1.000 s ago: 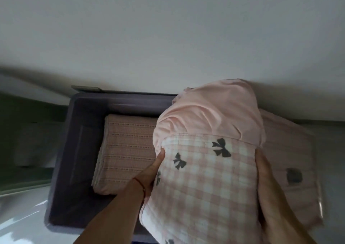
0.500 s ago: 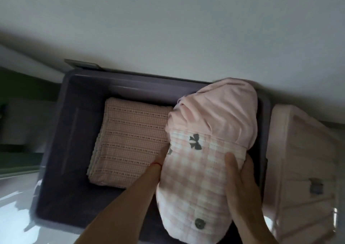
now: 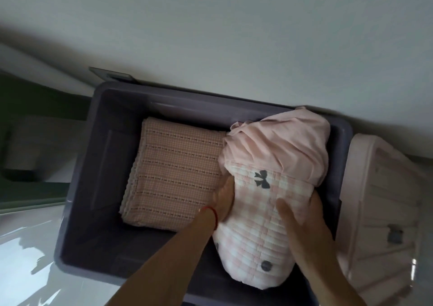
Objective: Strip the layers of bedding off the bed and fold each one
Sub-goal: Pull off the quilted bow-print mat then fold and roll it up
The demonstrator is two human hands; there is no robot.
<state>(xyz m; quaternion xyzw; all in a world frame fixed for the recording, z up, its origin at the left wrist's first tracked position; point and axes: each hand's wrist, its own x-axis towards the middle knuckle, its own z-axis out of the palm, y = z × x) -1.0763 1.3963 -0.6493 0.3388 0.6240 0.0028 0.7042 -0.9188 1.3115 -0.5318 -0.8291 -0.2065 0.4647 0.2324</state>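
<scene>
At the left of the grey storage bin [image 3: 77,212] a folded pink gridded blanket [image 3: 173,176] lies flat on the bin's floor. The left hand [image 3: 223,199] (a red string circles its wrist) presses its palm against the left side of the pink gingham bundle [image 3: 264,216], fingers hidden behind the cloth, so how far they curl cannot be told. The right hand [image 3: 302,221] lies over the bundle's right side, fingers spread and curved to it, gripping it in the bin's right end, while a pale pink bin [image 3: 384,200] stands just beside.
</scene>
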